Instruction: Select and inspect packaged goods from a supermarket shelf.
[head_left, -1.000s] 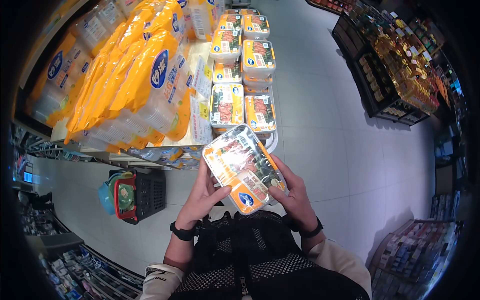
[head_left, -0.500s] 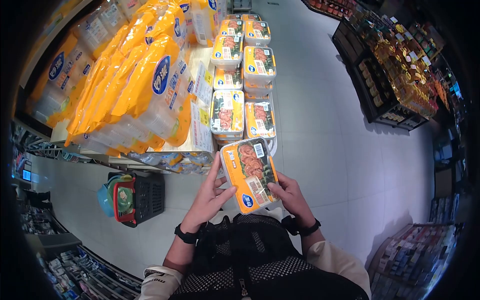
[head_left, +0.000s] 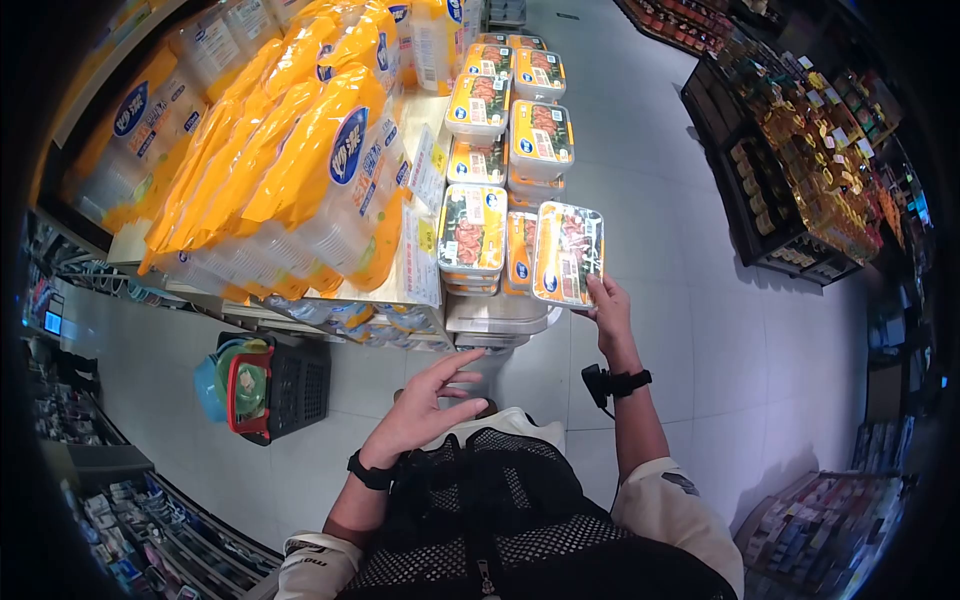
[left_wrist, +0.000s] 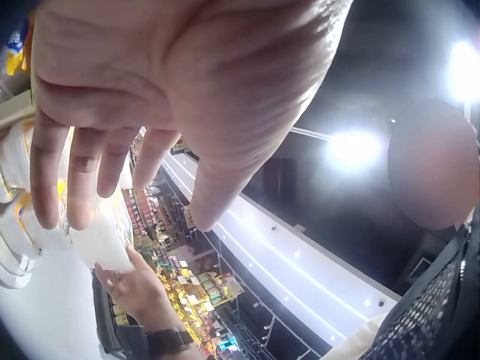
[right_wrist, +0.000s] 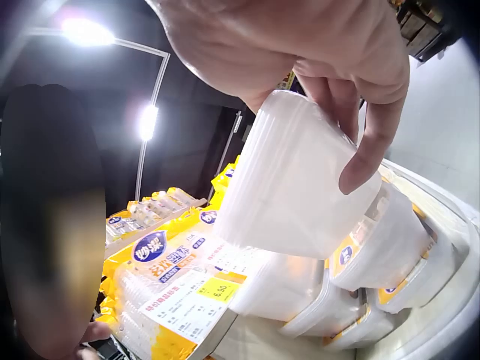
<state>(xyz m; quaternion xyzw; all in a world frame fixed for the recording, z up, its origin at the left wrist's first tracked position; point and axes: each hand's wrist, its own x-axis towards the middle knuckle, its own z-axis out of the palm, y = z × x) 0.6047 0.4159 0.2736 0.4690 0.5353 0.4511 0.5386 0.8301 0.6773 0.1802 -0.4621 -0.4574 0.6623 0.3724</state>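
My right hand (head_left: 612,312) grips the near end of a pack of plastic food containers (head_left: 568,255), thumb on its printed top. In the right wrist view the fingers curl over the clear nested tubs (right_wrist: 300,180) of that pack. It overlaps the front right stack of like packs in the head view, above a white stand (head_left: 500,312). Free of any object, my left hand (head_left: 425,405) hovers before my body with its fingers extended; the left wrist view shows its palm (left_wrist: 150,67). Beside the held pack lies another pack (head_left: 473,232) on the left stack.
Orange bags of clear cups (head_left: 330,170) fill the shelf at left, with price cards (head_left: 420,255) along its edge. A black basket (head_left: 300,385) holding green and blue items stands on the floor. A dark display stand (head_left: 790,190) is across the aisle.
Both hands held the pack near my body before. The left hand has let go, and the right hand has carried the pack forward and right to the stacks.
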